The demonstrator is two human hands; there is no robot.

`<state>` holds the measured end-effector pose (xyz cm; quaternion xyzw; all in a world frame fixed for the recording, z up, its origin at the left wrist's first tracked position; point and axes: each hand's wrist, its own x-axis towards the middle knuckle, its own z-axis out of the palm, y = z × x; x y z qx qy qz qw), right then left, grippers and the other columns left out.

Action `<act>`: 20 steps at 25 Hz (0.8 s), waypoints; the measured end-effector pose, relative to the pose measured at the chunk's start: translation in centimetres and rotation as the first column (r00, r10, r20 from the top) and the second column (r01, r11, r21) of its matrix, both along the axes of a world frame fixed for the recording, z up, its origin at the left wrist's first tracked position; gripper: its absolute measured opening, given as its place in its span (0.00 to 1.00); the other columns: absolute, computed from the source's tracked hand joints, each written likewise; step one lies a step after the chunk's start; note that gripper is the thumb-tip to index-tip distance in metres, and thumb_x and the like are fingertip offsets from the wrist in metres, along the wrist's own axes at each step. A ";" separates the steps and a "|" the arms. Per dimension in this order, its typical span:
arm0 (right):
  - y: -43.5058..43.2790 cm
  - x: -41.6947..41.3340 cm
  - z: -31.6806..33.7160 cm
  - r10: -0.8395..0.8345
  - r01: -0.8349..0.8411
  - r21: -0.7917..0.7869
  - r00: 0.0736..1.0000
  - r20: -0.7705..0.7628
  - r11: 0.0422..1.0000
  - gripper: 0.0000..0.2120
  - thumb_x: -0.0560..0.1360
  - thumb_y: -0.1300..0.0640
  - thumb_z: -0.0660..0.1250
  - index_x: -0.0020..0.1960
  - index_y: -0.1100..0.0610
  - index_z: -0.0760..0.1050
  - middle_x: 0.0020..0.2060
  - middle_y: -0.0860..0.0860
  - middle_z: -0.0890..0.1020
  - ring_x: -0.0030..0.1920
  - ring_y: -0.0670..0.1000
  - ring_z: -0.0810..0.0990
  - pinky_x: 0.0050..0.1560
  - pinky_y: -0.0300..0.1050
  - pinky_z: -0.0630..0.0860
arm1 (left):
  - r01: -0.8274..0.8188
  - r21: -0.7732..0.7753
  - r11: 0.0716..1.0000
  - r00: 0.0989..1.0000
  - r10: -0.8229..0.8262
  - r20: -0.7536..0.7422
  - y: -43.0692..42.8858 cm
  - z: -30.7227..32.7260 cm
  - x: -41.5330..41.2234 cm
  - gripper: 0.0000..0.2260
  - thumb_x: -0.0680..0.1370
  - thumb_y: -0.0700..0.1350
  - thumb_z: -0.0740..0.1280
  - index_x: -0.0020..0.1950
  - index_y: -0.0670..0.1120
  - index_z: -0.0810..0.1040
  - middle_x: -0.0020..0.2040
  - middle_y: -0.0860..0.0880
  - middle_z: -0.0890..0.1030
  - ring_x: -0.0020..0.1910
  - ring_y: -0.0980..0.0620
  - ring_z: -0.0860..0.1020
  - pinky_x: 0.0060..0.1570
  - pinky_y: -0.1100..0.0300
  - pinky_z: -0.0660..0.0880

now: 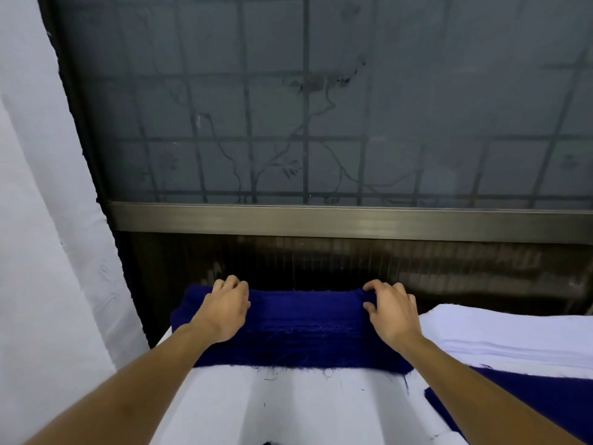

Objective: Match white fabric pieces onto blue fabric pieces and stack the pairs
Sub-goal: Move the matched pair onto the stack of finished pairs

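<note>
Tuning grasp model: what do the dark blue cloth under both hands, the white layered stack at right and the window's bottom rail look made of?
Dark blue cloth: woven textile, matte, coarse; loose threads fray along its near edge.
White stack: thin matte sheets, probably fabric; layered edges show.
Window rail: brushed metal, likely aluminium, bronze-toned; streaky lengthwise sheen.

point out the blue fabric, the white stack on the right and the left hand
blue fabric point(305, 322), head view, middle of its top face
white stack point(519, 332), head view, bare part of the top sheet
left hand point(224, 311), head view, back of the hand
</note>
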<state>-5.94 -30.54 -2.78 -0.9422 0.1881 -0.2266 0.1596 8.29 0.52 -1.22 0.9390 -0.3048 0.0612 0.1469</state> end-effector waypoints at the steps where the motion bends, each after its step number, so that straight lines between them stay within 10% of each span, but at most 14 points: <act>1: 0.1 0.0 0.1 -0.007 0.007 0.015 1.000 0.006 1.000 0.18 0.81 0.54 0.65 0.71 0.48 0.71 0.62 0.47 0.79 0.66 0.50 0.71 0.68 0.49 0.66 | 0.040 -0.017 0.999 0.999 -0.040 0.017 0.1 0.0 -0.1 0.06 0.84 0.47 0.59 0.48 0.55 0.68 0.57 0.55 0.71 0.59 0.52 0.69 0.58 0.56 0.68; 7: 0.5 -0.2 1.0 -0.011 0.005 0.070 0.996 0.087 0.998 0.15 0.83 0.53 0.62 0.68 0.54 0.74 0.58 0.48 0.81 0.62 0.51 0.76 0.65 0.52 0.68 | 0.146 0.048 0.988 0.987 -0.149 0.062 0.4 0.7 -0.4 0.08 0.83 0.48 0.59 0.46 0.59 0.64 0.47 0.59 0.75 0.51 0.59 0.71 0.72 0.51 0.61; 11: 0.4 -1.7 1.9 0.018 -0.038 0.114 0.986 0.168 0.993 0.10 0.83 0.53 0.63 0.62 0.54 0.76 0.45 0.46 0.81 0.52 0.51 0.80 0.62 0.53 0.73 | 0.049 0.248 0.967 0.999 -0.051 0.000 0.6 1.5 -0.5 0.16 0.81 0.59 0.62 0.68 0.58 0.67 0.59 0.56 0.74 0.64 0.52 0.71 0.73 0.46 0.58; 14: -0.1 -3.5 2.4 0.018 -0.039 0.118 0.984 0.180 0.992 0.09 0.83 0.50 0.63 0.59 0.53 0.77 0.44 0.46 0.83 0.48 0.50 0.81 0.62 0.52 0.74 | -0.012 0.352 0.936 0.999 -0.004 0.044 1.2 2.8 -0.9 0.12 0.79 0.63 0.63 0.59 0.61 0.72 0.57 0.55 0.70 0.64 0.50 0.69 0.70 0.46 0.60; 20: -1.3 -8.2 2.3 -0.040 -0.005 0.253 0.985 0.171 0.967 0.09 0.81 0.48 0.65 0.56 0.51 0.78 0.44 0.44 0.83 0.47 0.49 0.82 0.50 0.50 0.81 | -0.005 -0.182 0.983 0.943 -0.056 -0.327 3.7 5.4 -3.5 0.04 0.77 0.52 0.73 0.49 0.59 0.79 0.47 0.57 0.83 0.47 0.57 0.81 0.45 0.66 0.75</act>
